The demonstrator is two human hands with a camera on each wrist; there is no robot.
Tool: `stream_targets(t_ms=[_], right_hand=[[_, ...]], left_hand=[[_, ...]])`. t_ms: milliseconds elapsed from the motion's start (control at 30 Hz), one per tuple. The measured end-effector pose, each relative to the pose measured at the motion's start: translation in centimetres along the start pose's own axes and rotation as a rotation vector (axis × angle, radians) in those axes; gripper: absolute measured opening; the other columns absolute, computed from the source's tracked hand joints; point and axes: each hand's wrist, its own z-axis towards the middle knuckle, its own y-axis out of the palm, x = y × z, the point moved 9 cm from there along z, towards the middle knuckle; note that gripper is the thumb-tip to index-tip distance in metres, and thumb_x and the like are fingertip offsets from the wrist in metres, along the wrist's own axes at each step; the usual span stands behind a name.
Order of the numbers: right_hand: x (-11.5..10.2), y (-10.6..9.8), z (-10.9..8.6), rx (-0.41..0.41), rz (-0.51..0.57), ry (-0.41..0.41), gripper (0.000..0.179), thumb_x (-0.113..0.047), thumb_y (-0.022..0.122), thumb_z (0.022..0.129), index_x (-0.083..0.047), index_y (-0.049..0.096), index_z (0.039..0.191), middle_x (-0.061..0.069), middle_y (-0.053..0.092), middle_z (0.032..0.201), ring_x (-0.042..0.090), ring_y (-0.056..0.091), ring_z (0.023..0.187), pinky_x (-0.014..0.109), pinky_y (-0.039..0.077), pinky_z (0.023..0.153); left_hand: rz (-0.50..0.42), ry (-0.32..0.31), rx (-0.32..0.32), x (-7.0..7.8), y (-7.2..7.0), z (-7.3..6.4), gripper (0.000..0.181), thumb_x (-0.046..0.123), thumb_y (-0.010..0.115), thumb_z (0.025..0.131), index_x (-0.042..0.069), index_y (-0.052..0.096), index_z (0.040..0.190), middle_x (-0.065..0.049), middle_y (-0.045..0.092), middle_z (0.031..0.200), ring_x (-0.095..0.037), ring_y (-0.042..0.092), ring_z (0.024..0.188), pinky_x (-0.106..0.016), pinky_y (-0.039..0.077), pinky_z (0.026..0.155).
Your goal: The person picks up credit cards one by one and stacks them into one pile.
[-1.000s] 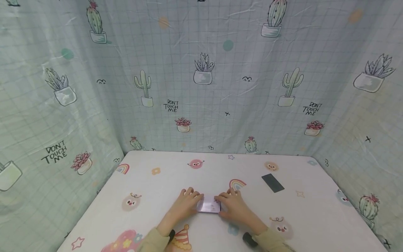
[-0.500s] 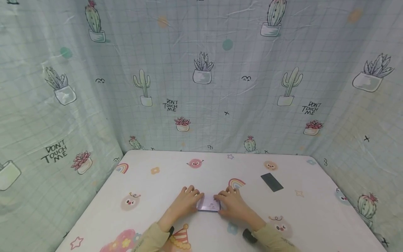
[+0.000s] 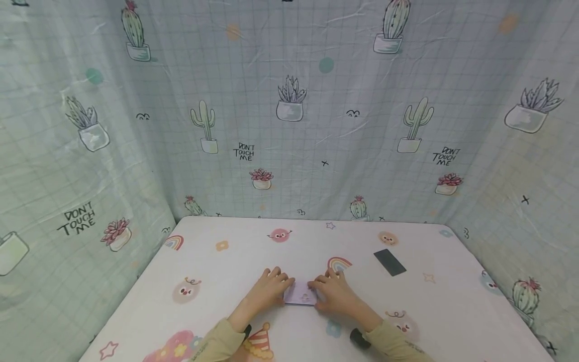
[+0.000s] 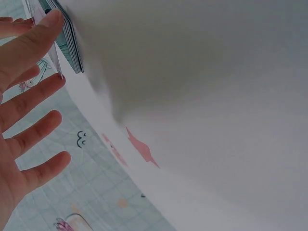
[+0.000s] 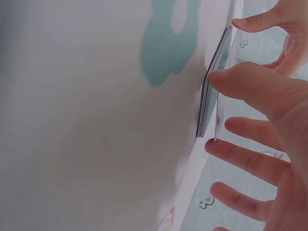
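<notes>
A thin pale purple card [image 3: 300,293] with faint print lies level at the table's near middle. My left hand [image 3: 268,290] pinches its left end and my right hand [image 3: 336,294] its right end, thumbs at the near edge and fingers at the far edge. Directly under the card, a stack of thin dark-edged cards [image 5: 206,96] shows in the right wrist view. Between stack and card there is a narrow wedge-shaped gap. The left wrist view catches the stack's corner [image 4: 72,45] beside the left thumb. Whether the thumbs also touch the stack, I cannot tell.
A flat dark rectangular card [image 3: 390,262] lies apart on the right of the white table [image 3: 217,281], which is printed with cartoon figures. A cactus-patterned curtain [image 3: 298,151] hangs round the back and sides. Dark bands [image 3: 360,339] circle the wrists.
Both hands keep nearly the same place and hold on the purple card. The card's tilt and sheen differ slightly. The whole head view has shifted a little.
</notes>
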Motion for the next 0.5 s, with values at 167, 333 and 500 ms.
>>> stream_targets(t_ms=[167, 333, 500], right_hand=[[0.02, 0.15, 0.03, -0.001, -0.011, -0.009, 0.048, -0.035, 0.071, 0.068, -0.019, 0.06, 0.112, -0.003, 0.062, 0.102, 0.017, 0.042, 0.09, 0.044, 0.034, 0.076], [-0.27, -0.06, -0.05, 0.026, -0.01, -0.042, 0.046, -0.034, 0.071, 0.068, -0.018, 0.061, 0.11, -0.002, 0.062, 0.101, 0.018, 0.043, 0.089, 0.045, 0.035, 0.075], [-0.41, -0.1, -0.1, 0.029, -0.001, -0.052, 0.045, -0.033, 0.071, 0.069, -0.018, 0.061, 0.11, -0.002, 0.062, 0.102, 0.018, 0.043, 0.09, 0.048, 0.035, 0.076]], left_hand=[[-0.013, -0.005, -0.014, 0.05, 0.1, -0.04, 0.056, 0.036, 0.074, 0.064, 0.02, 0.056, 0.115, 0.006, 0.061, 0.103, -0.014, 0.048, 0.095, -0.037, 0.042, 0.081], [-0.02, -0.005, -0.026, 0.11, 0.16, -0.01, 0.055, 0.035, 0.074, 0.064, 0.02, 0.057, 0.114, 0.006, 0.061, 0.102, -0.013, 0.048, 0.094, -0.035, 0.041, 0.08], [-0.021, -0.012, -0.03, 0.1, 0.17, 0.01, 0.053, 0.034, 0.074, 0.064, 0.02, 0.057, 0.113, 0.006, 0.061, 0.102, -0.013, 0.048, 0.093, -0.034, 0.041, 0.079]])
